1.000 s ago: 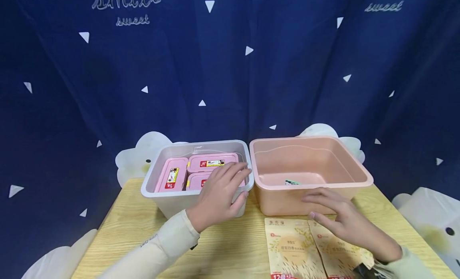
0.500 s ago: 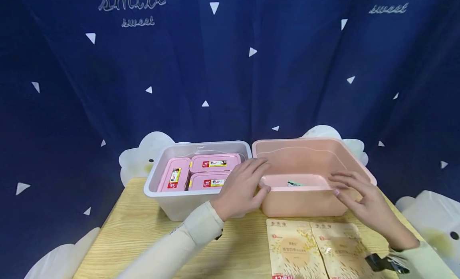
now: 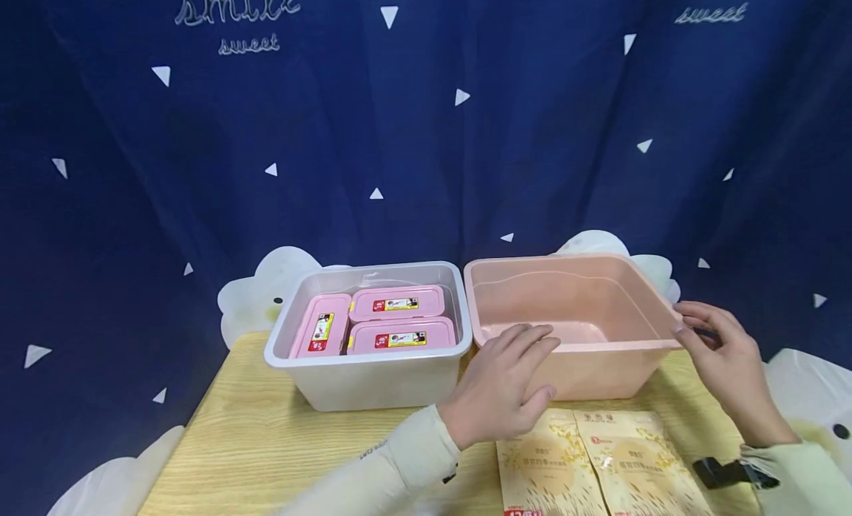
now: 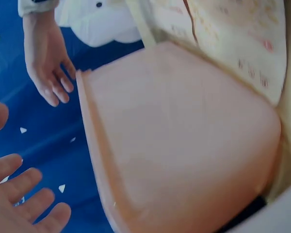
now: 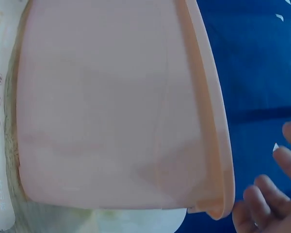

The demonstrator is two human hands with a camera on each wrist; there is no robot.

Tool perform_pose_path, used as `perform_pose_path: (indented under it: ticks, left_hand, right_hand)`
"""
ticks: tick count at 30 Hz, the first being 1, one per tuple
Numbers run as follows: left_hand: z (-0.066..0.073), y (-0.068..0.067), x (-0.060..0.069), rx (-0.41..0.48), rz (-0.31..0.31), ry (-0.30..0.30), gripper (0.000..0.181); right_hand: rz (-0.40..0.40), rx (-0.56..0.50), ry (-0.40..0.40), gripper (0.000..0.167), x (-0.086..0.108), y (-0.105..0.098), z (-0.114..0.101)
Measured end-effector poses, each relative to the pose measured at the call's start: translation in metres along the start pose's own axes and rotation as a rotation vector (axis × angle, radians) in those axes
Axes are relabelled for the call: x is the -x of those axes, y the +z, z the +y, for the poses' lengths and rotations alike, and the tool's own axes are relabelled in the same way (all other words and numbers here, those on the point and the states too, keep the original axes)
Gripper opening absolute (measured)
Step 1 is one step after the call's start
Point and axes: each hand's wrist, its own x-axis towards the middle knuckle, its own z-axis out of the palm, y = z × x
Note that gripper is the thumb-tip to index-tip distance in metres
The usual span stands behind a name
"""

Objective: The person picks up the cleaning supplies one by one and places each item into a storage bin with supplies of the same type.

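A peach plastic bin stands on the wooden table. My left hand hovers before its front wall, fingers extended and holding nothing. At the bin's right front corner is my right hand, its thumb and fingers beside the rim; whether they touch it I cannot tell. The right wrist view shows the right fingers loosely bent near the rim's corner. In the left wrist view, the left fingers are spread apart beside the bin wall. My left hand hides part of the bin's floor.
A grey-white bin stands close on the left, with pink lidded boxes inside. Two beige printed pouches lie in front of the peach bin. Behind the table hangs a dark blue curtain.
My left hand has moved right, from the grey-white bin to the front of the peach bin. My right hand has moved right to the bin's corner. A small green item inside is now hidden.
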Motion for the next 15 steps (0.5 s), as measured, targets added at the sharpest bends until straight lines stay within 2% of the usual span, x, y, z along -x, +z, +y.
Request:
perform_pose_path:
  ticks: [2,5,10,15]
  left_hand:
    - [0.005,0.008,0.001,0.009,0.046,0.011,0.054]
    - [0.012,0.018,0.0,0.028,0.073,0.011,0.053]
    - [0.023,0.028,0.0,0.079,0.051,-0.005,0.054]
    - [0.031,0.036,0.002,0.104,0.038,0.007,0.053]
  right_hand:
    - [0.02,0.015,0.091,0.033,-0.002,-0.002,0.003]
    - [0.032,0.031,0.205,0.036,-0.004,-0.004,0.007]
    - [-0.011,0.047,0.317,0.04,-0.005,-0.003,0.016]
    - [-0.042,-0.006,0.39,0.035,-0.005,-0.002,0.028]
